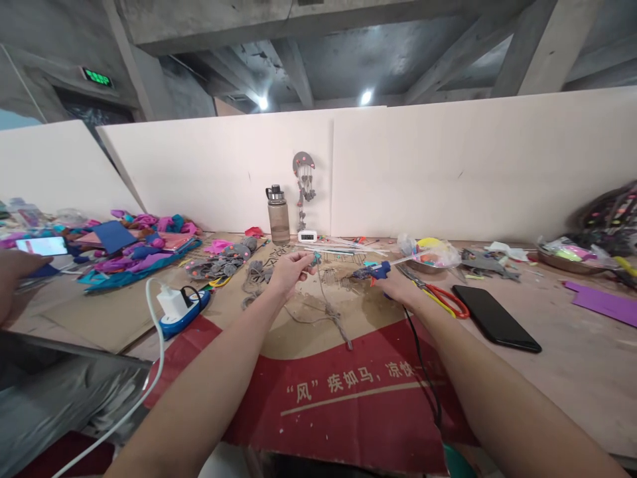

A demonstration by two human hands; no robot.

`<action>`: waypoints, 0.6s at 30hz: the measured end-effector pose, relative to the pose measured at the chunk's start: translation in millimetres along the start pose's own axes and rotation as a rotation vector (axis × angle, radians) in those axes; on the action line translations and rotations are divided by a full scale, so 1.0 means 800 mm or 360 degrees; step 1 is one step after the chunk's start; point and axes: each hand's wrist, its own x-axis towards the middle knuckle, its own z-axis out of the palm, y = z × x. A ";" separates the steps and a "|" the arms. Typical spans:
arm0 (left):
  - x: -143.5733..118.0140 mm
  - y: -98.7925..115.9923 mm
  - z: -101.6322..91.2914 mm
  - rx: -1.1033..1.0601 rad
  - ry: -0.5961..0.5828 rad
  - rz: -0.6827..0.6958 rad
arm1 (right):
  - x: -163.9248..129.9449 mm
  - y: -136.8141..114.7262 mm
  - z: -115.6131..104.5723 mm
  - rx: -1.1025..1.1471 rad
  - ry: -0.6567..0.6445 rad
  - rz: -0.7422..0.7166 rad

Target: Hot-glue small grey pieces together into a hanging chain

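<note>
My left hand (292,271) pinches a small teal piece (317,257) between thumb and fingertips. From beneath that piece a grey cord (324,293) hangs down and trails over the cardboard sheet (368,392). My right hand (398,288) is wrapped around a blue hot glue gun (380,270), whose nozzle points left toward the teal piece, a short gap away. A pale glue stick (407,258) sticks out of its back, and a black cable (421,352) runs down from it. Left of my left hand lies a bundle of grey cord (256,275).
Red-handled scissors (450,300) and a black phone (495,317) lie to the right. A power strip (185,315) with a white plug sits left. Behind stand a bottle (279,216), a small clock (307,236) and a hanging grey moon ornament (303,161). Another person's hand (20,272) is far left.
</note>
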 end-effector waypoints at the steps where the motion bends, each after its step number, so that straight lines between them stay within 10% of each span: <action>1: -0.001 0.000 0.001 0.0037 -0.0001 0.0018 | -0.001 0.000 -0.002 -0.0109 0.0047 0.0055; 5: -0.008 0.004 0.009 0.0273 0.0012 0.0146 | -0.013 -0.035 0.000 -0.0349 0.0311 -0.0019; 12: -0.026 0.012 0.031 0.0555 -0.0074 0.0408 | -0.054 -0.127 0.054 0.1274 -0.0467 0.0168; 18: -0.030 0.013 0.033 0.0600 -0.0041 0.0341 | -0.056 -0.120 0.057 0.1174 -0.0399 0.0286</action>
